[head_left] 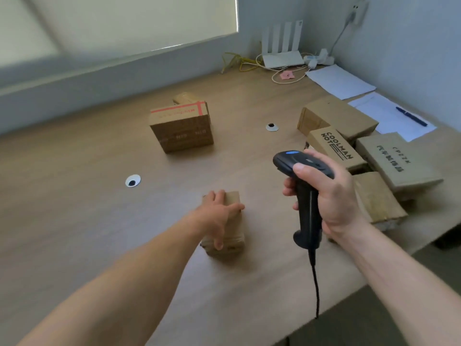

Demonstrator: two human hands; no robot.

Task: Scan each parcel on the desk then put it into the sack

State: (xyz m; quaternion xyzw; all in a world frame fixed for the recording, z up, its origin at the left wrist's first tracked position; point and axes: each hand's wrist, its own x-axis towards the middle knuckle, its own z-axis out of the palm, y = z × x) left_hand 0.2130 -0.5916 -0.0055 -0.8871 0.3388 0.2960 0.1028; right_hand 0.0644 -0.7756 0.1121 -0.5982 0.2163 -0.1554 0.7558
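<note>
Wooden desk [87,196], left hand [217,216] holds small parcel [234,237] mid-surface, right hand [334,196] holds scanner [307,206]

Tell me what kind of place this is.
Probably a small office used for parcel handling: a wooden desk carrying cardboard parcels, a handheld barcode scanner, and a white router at the back.

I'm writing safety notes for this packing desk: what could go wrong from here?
The left hand covers much of the small parcel, so the barcode scanner in the right hand may miss a label. The scanner's cable trails over the desk edge and could snag. The right forearm might knock the nearest piled parcel off.
</note>
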